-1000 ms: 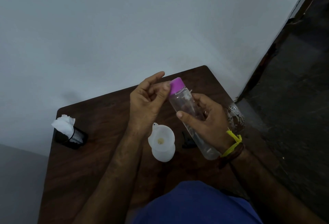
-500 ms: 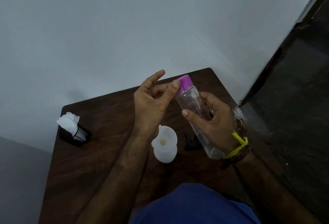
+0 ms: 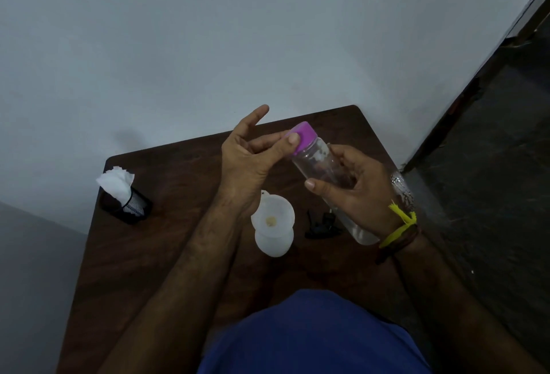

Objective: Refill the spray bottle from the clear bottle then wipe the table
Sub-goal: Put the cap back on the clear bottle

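While the right hand wraps its fingers and thumb around the body of the clear bottle and holds it tilted above the table, the left hand pinches the purple cap between thumb and a fingertip, its forefinger sticking out straight and free. The cap is on, so my guess is that unscrewing is the step in hand. To do it well, the right hand should keep the body from turning and bring the bottle closer to upright before the cap parts from the neck, since liquid sits in the lower end near the wrist. A fuller grip on the cap than this light pinch would likely help.

Below the hands stands the spray bottle, white, with a funnel seated in its neck; the pour only has to drop a short way down and left. A small dark object, possibly the spray head, though the dim light leaves it uncertain, lies just beside it. The right hand hangs near the table's right edge, with dark floor beyond, so pouring should stay over the wood. Off at the far left corner a black mesh holder with white tissue stands well apart, leaving open wood between for setting the cap down.
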